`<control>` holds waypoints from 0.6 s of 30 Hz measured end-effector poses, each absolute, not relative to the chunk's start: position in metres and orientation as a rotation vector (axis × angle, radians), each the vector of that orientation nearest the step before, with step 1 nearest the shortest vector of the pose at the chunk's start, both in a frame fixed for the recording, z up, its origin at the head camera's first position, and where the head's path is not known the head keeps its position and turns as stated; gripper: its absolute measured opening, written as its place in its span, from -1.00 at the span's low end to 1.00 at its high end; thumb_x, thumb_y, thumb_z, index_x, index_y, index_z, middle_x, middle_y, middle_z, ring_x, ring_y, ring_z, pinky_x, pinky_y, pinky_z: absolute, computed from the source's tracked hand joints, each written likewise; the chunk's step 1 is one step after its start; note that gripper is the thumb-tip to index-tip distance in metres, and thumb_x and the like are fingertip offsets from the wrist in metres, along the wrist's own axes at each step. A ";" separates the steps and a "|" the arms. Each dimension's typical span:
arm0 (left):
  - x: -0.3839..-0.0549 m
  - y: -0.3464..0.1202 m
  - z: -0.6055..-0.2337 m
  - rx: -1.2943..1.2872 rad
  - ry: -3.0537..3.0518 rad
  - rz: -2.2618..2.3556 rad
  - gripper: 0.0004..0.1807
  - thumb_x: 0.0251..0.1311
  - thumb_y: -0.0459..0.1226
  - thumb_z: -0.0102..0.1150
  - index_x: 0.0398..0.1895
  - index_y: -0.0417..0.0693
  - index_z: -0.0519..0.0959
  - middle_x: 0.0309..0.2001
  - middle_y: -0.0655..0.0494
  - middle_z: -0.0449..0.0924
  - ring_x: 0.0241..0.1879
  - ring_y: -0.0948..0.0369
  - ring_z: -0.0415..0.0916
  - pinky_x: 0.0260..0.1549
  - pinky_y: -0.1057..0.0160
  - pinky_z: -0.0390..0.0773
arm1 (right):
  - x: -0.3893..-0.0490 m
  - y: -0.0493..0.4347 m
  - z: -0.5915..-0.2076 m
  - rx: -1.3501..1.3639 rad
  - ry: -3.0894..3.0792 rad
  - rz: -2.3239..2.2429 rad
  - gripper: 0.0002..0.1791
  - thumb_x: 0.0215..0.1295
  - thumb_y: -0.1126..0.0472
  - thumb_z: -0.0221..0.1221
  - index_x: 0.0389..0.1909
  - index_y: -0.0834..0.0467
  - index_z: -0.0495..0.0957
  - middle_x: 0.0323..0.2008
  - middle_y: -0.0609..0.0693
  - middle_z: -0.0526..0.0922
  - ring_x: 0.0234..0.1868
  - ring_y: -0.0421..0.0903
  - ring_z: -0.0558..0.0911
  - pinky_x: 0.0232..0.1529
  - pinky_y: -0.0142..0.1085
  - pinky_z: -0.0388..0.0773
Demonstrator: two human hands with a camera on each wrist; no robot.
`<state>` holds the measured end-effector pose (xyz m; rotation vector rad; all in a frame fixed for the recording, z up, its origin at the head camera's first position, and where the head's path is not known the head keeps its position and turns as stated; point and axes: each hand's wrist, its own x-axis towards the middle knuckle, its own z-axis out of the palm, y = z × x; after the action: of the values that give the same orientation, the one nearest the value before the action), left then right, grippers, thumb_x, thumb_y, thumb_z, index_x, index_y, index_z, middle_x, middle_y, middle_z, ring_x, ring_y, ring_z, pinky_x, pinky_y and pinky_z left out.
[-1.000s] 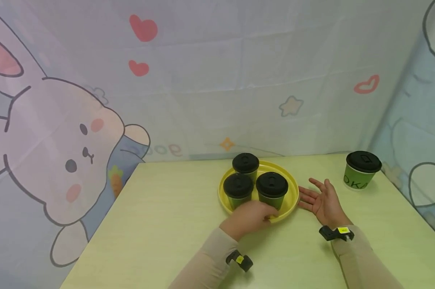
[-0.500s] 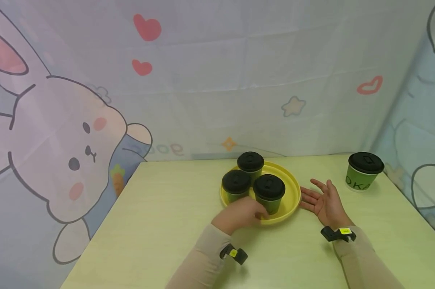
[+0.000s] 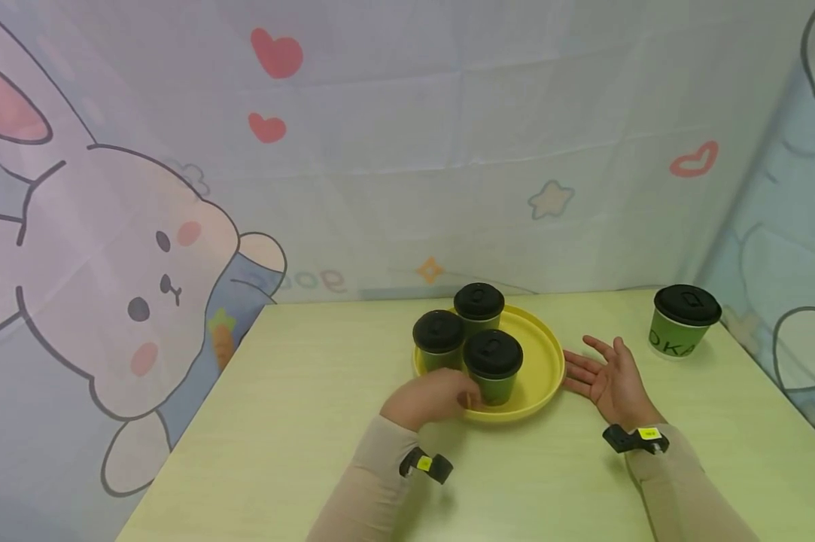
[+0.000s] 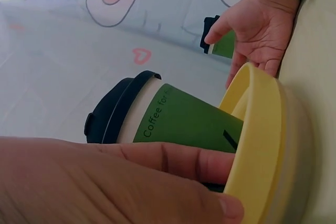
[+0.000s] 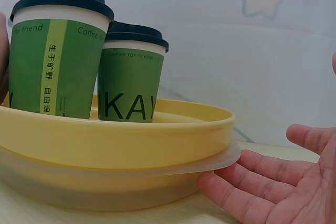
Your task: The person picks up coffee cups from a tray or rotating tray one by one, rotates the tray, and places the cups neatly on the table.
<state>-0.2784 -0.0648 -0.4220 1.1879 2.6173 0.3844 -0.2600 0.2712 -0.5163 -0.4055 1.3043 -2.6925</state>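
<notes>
On the table, a round yellow turntable tray [image 3: 541, 376] bears three green paper cups with black lids: a front cup [image 3: 494, 369], a left cup [image 3: 438, 342] and a back cup [image 3: 478, 307]. My left hand [image 3: 429, 400] pinches the tray's near rim, thumb outside and fingers inside, close against the front cup. In the left wrist view the thumb lies on the yellow rim [image 4: 265, 135]. My right hand [image 3: 615, 384] lies palm up at the right side, its straight fingers touching the pale base [image 5: 121, 187] under the yellow part.
Another lidded green cup [image 3: 681, 322] stands apart near the back right of the pale table [image 3: 299, 421]. A fabric backdrop [image 3: 407, 150] with a rabbit print rises along the table's back edge, and another panel bounds the right side.
The tray has turned clockwise seen from above: the front cup moved left, the left cup backward, the back cup right. My left hand went left with the rim; my right hand stayed.
</notes>
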 end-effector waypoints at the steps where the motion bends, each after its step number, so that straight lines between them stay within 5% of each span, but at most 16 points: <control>1: -0.279 -0.066 -0.422 1.182 2.612 0.394 -0.75 0.17 -0.44 0.30 -0.17 0.08 0.75 -0.23 0.29 0.68 -0.22 0.36 0.53 -0.14 0.42 0.52 | -0.260 0.271 -0.517 -0.409 1.300 -2.692 -0.44 0.61 -0.24 -0.35 0.41 0.01 0.02 0.21 0.18 0.59 0.21 0.09 0.61 0.20 0.01 0.53; 18: -0.285 -0.075 -0.415 1.125 2.550 0.520 -0.77 0.19 -0.34 0.29 -0.09 -0.01 0.77 -0.14 0.26 0.73 -0.18 0.39 0.53 -0.10 0.41 0.52 | -0.263 0.274 -0.519 -0.393 1.267 -2.703 -0.42 0.60 -0.25 -0.34 0.40 0.03 0.04 0.20 0.19 0.60 0.19 0.09 0.62 0.21 0.03 0.52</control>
<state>-0.2855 -0.0750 -0.4148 1.1252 2.5498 0.5195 -0.2629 0.2740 -0.5195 -0.3928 1.2671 -2.7028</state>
